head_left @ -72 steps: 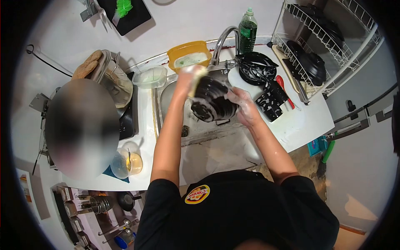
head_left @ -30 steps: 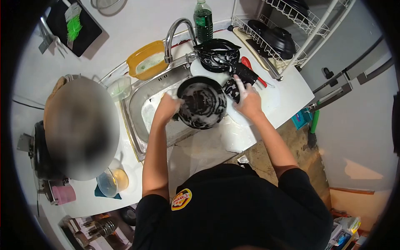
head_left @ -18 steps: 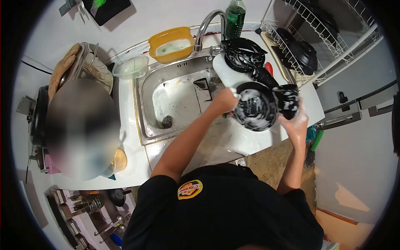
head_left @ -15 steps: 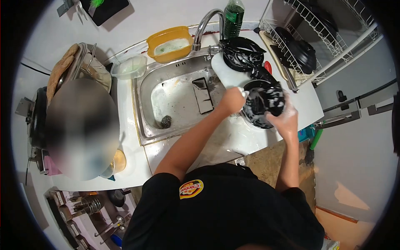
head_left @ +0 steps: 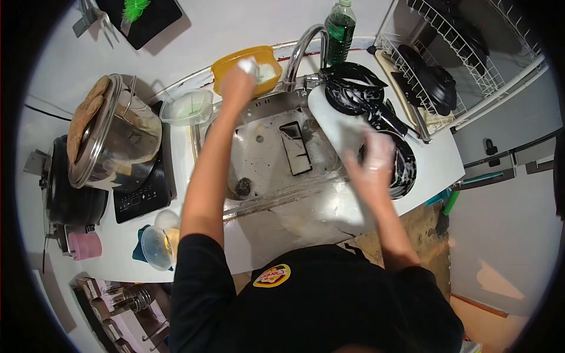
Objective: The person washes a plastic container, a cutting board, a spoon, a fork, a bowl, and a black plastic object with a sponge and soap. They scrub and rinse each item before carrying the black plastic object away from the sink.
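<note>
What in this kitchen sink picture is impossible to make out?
- Head view: the right hand is motion-blurred, so whether it touches the black bowl is unclear.
- The left hand covers most of the foamy white lump it grips, and part of the yellow tub.
- The dish rack is cut off by the picture's dark edge.
- The green bottle has a label too small to read.

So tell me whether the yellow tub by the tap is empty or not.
Not empty: pale soapy liquid shows inside the yellow tub, where the left hand holds a foamy sponge.
</note>
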Demonstrator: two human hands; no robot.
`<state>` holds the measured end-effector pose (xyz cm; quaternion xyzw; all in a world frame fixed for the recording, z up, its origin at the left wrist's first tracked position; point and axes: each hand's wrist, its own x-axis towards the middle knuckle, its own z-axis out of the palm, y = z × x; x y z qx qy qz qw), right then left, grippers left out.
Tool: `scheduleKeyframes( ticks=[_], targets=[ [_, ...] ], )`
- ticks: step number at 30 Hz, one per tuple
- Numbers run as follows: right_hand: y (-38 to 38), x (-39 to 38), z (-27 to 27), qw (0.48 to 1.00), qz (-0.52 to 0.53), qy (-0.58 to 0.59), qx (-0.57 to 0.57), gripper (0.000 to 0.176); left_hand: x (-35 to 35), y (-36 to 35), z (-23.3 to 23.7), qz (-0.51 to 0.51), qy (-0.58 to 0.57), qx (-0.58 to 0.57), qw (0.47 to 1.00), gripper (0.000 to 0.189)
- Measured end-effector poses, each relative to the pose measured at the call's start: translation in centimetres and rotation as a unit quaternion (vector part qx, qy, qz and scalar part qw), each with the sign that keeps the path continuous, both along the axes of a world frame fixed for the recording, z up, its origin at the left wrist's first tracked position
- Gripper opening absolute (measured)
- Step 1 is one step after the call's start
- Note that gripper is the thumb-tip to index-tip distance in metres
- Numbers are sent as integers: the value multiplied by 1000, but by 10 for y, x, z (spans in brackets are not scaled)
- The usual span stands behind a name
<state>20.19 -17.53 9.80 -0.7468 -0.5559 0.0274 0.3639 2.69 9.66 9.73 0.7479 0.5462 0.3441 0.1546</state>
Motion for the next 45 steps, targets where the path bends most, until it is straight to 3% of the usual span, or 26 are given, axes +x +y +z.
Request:
scheduleKeyframes(
  ticks=[1, 3, 5, 7, 9, 10, 13, 15, 17, 18, 19, 20, 23, 25, 27, 29, 30, 31, 33, 34, 38, 41, 42, 45],
  targets=[
    [18, -17, -14, 992, 90, 94, -6, 61, -1, 26, -2, -37, 66, 29, 997, 36],
    [57, -47, -76, 984, 169, 37, -41, 65, -6, 89, -25, -105, 177, 30, 978, 33],
    [88, -70, -97, 933, 130, -141, -304, 82, -10, 143, -63, -164, 263, -20, 950, 33],
    [126, -73, -156, 862, 47, -59, -502, 105, -6, 123, -50, -107, 287, -49, 951, 40],
    [134, -78, -149, 817, 53, -41, -572, 111, -6, 129, -64, -106, 329, -54, 937, 48],
    [136, -80, -145, 792, 56, -32, -607, 115, -1, 130, -59, -136, 398, -144, 895, 57],
    [148, -79, -181, 811, 53, -63, -580, 115, -10, 131, -88, -134, 346, -173, 913, 53],
    [155, -64, -207, 822, 63, 27, -565, 110, -10, 133, -88, -143, 326, -212, 910, 51],
    [158, -51, -197, 815, 70, 177, -548, 99, -10, 137, -87, -141, 309, -232, 912, 52],
    [159, -46, -165, 798, 72, 277, -531, 92, -10, 144, -85, -128, 297, -226, 919, 55],
    [155, -37, -158, 741, 77, 471, -474, 72, -10, 144, -81, -116, 285, -219, 926, 58],
    [151, -28, -151, 638, 63, 645, -416, 56, -11, 143, -78, -120, 173, -234, 949, 52],
    [132, -19, -116, 459, 2, 826, -328, 36, -18, 109, -43, -160, -126, -256, 945, 37],
    [120, -22, -112, 398, 80, 873, -268, 37, -18, 34, -15, -236, -272, -252, 898, 29],
    [114, -29, -107, 351, 128, 901, -221, 36, -16, -17, -42, -349, -128, -54, 927, 29],
    [110, -44, -94, 321, 145, 916, -191, 35, -5, -63, -87, -357, 14, 232, 905, 30],
    [106, -57, -76, 366, 73, 917, -143, 38, 9, -107, -77, -236, -24, 162, 958, 25],
    [103, -69, -61, 370, 62, 915, -145, 39, 19, -140, -64, -110, -64, 89, 988, 21],
    [97, -84, -42, 381, 39, 912, -148, 39, 12, -131, -70, -137, -28, 168, 976, 19],
    [96, -67, -82, 320, 210, 900, -211, 38, 8, -122, -78, -150, -11, 206, 967, 18],
    [82, -71, -89, 356, 222, 868, -265, 40, -5, -90, -114, -93, -27, 83, 992, 19],
    [78, -71, -79, 390, 160, 875, -236, 40, 10, -124, -135, 3, -91, 185, 979, 21],
    [78, -69, -82, 386, 181, 873, -239, 40, 7, -128, -118, -59, -99, 218, 969, 16],
    [66, -63, -89, 384, 217, 869, -227, 39, -15, -95, -129, 8, 108, 96, 989, 12]
  ],
)
